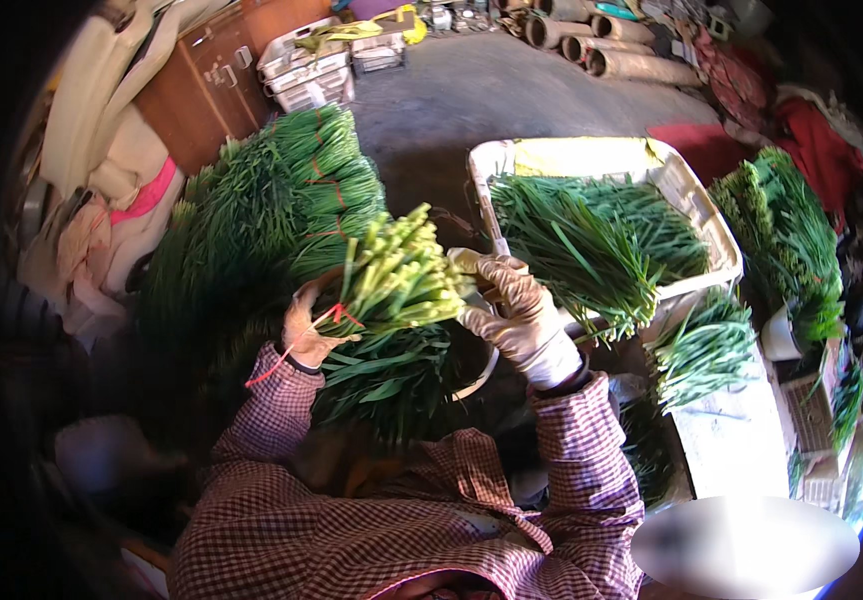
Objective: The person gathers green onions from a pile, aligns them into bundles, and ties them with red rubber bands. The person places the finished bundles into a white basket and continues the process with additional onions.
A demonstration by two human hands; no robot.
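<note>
A bundle of green leafy stalks, which look like garlic chives (401, 274), is held up in front of me with its pale cut ends up and to the right. My left hand (310, 326) grips it from the left side. A red tie (339, 311) circles the bundle, one end hanging loose over my wrist. My right hand (514, 311), in a pale glove, is at the cut ends with fingers apart and curved; whether the fingertips touch the stalks is hard to tell. The dark leaves (394, 375) below hang over a pale curved rim.
Tied chive bundles (334, 180) are stacked at the left. A white plastic crate (701, 202) with loose chives stands ahead right. Another loose pile (705, 352) lies on a pale board (735, 442). More chives (784, 240) are far right; clay-coloured pipes (641, 67) lie behind.
</note>
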